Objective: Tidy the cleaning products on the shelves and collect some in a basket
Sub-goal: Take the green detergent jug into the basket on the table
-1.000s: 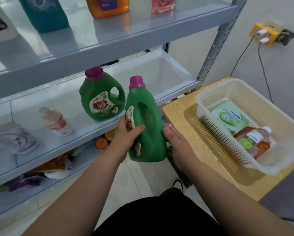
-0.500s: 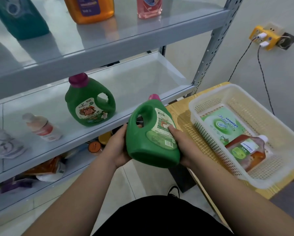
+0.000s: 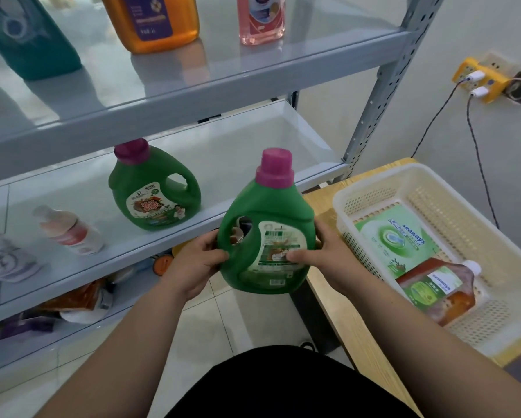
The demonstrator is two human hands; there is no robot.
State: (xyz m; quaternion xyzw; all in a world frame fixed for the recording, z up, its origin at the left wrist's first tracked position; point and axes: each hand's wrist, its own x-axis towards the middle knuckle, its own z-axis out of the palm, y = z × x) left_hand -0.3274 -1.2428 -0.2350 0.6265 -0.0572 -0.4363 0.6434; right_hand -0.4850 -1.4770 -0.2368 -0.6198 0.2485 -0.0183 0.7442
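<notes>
I hold a green detergent jug (image 3: 265,236) with a pink cap upright in front of the middle shelf, its back label facing me. My left hand (image 3: 197,263) grips its handle side. My right hand (image 3: 325,256) grips the other side, thumb across the label. A second green jug (image 3: 153,191) stands on the middle shelf (image 3: 253,152). To the right, the white basket (image 3: 371,179) sits on a wooden table (image 3: 322,285) and holds a green wipes pack (image 3: 395,236) and a brown bottle (image 3: 437,291) lying flat.
The top shelf carries a teal bottle (image 3: 27,34), an orange bottle (image 3: 153,22) and a pink bottle (image 3: 260,19). A small pale bottle (image 3: 69,230) lies on the middle shelf's left. Pouches (image 3: 78,300) clutter the lower shelf. A yellow power adapter (image 3: 482,79) with cables hangs on the wall.
I have turned the jug from side-on, through a tilt, to upright with its back label toward me, and raised it slightly. Both hands stay on it.
</notes>
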